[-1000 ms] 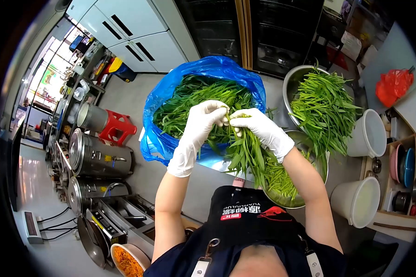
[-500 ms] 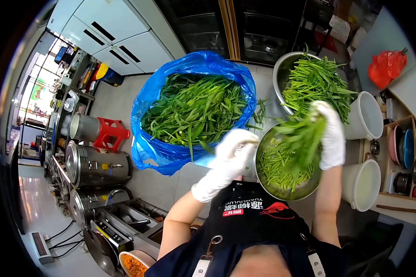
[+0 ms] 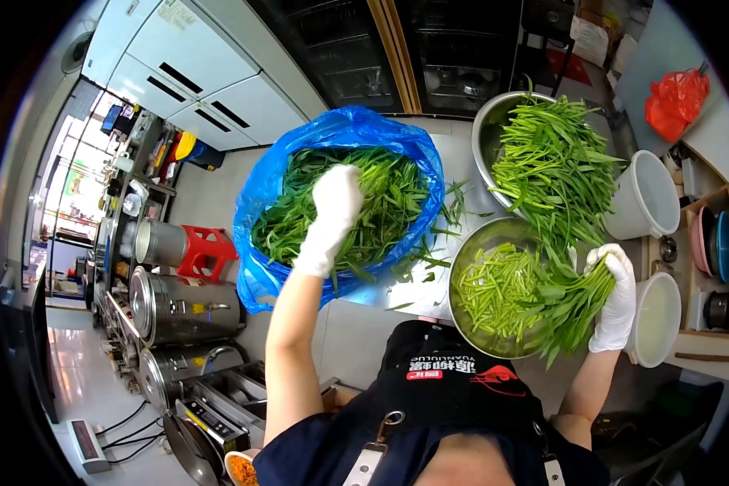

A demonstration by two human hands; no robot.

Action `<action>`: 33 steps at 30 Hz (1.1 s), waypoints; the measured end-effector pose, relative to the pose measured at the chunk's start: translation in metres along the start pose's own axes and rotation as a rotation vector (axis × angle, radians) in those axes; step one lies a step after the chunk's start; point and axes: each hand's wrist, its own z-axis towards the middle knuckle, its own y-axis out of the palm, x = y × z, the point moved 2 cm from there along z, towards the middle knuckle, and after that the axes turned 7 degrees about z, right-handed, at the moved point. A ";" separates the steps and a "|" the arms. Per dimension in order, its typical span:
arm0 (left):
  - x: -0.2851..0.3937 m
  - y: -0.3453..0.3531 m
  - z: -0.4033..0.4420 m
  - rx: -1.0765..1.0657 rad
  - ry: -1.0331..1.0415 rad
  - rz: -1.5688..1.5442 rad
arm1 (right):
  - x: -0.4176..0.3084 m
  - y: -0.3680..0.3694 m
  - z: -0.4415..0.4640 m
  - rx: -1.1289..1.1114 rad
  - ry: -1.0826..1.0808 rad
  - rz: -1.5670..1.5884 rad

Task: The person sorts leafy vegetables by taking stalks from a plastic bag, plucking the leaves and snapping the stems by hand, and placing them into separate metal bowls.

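Observation:
My left hand (image 3: 337, 198), in a white glove, reaches over the leafy greens (image 3: 389, 194) in the blue plastic bag (image 3: 251, 206). Its fingers point down and are closed against the greens; what they hold is hidden. In my gloved right hand (image 3: 616, 296) is a bunch of greens (image 3: 571, 304), its leaves hanging over the right side of a metal bowl (image 3: 514, 354). Short cut stems (image 3: 494, 292) lie in that bowl. Behind it, a larger metal bowl (image 3: 481, 150) is heaped with long-stemmed greens (image 3: 555, 162), some drooping over its front rim.
Loose leaves lie on the metal surface (image 3: 417, 296) between bag and bowls. Two white buckets (image 3: 656, 194) stand at the right, near a red bag (image 3: 676, 105). Large metal pots (image 3: 190, 304) and a red stool (image 3: 206, 251) are at the left.
My left hand has moved from beside the small bowl to the greens in the blue bag. My right hand has moved lower and to the right, still with its bunch.

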 end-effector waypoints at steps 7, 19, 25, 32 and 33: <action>-0.100 0.044 0.046 -0.418 -0.239 0.174 | 0.009 -0.015 -0.011 0.042 0.031 -0.054; -0.090 -0.039 0.020 -0.330 -0.203 0.033 | 0.024 -0.006 -0.001 -0.028 0.143 -0.075; -0.066 -0.110 -0.017 -0.199 -0.382 -0.366 | 0.040 0.054 0.021 -0.192 0.173 -0.081; 0.026 -0.097 -0.066 -0.312 -0.576 -1.026 | 0.078 0.141 0.051 -0.333 0.259 0.003; 0.044 -0.099 -0.072 -0.389 -0.630 -1.100 | 0.079 0.152 0.055 -0.321 0.270 0.022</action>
